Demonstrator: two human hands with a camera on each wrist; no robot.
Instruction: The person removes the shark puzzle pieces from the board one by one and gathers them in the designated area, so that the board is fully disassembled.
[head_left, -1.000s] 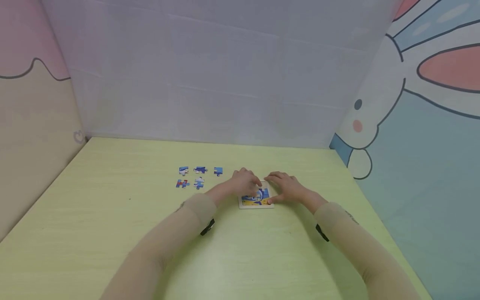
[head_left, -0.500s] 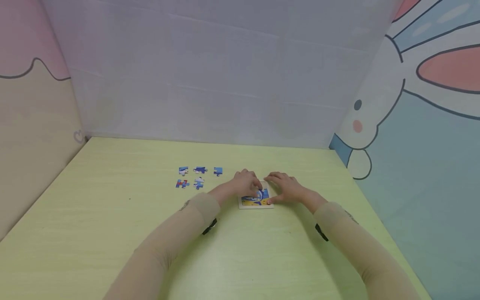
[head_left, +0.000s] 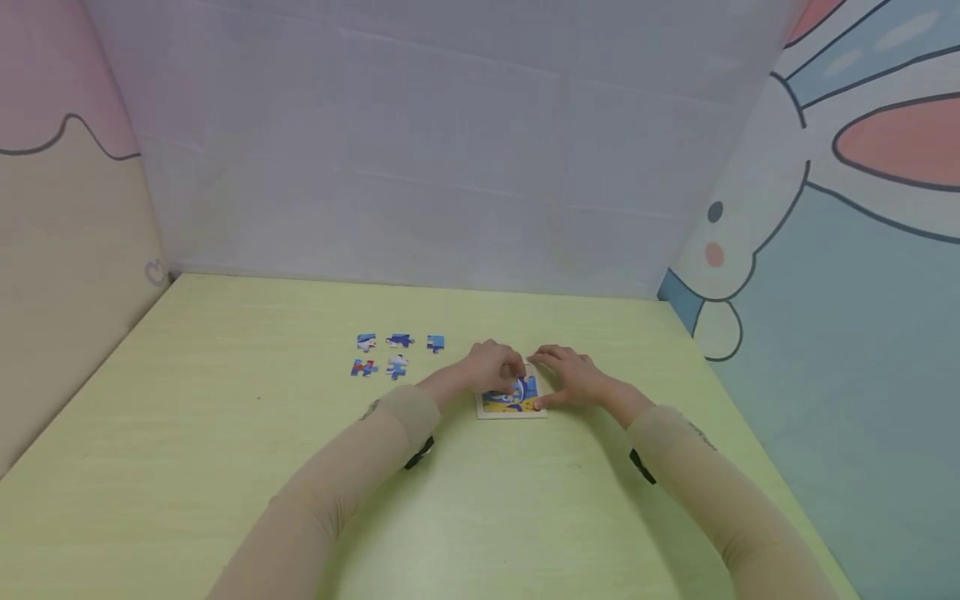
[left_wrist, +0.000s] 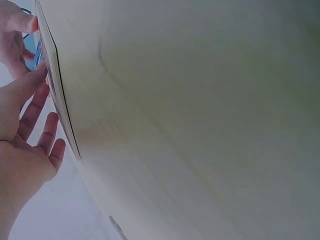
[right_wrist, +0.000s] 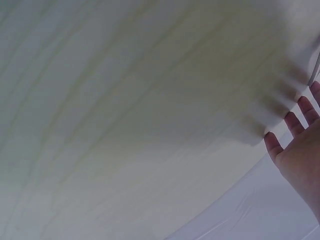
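Note:
A small jigsaw puzzle board [head_left: 512, 416] with a pale frame and a blue and yellow picture lies on the table in the head view. My left hand [head_left: 491, 367] is over its left part, with index finger and thumb bent together at a blue and white puzzle piece [head_left: 519, 388]. The left wrist view shows that thumb meeting the board [left_wrist: 64, 107], other fingers spread beyond the edge. My right hand [head_left: 576, 377] spans the board's right side, thumb on the near corner and fingers by the far one. Its fingertips [right_wrist: 270, 137] reach the tabletop in the right wrist view.
Left of the board lie several loose puzzle pieces in two rows, among them a red and blue piece [head_left: 364, 367], a dark blue piece [head_left: 401, 340] and a light blue piece [head_left: 436, 342]. A pale wall covering [head_left: 420, 183] rises behind the table [head_left: 225, 433].
The left forearm has shifted slightly right and forward, and its fingers have bent a little more over the board. The right hand stays in place. The loose pieces lie as before.

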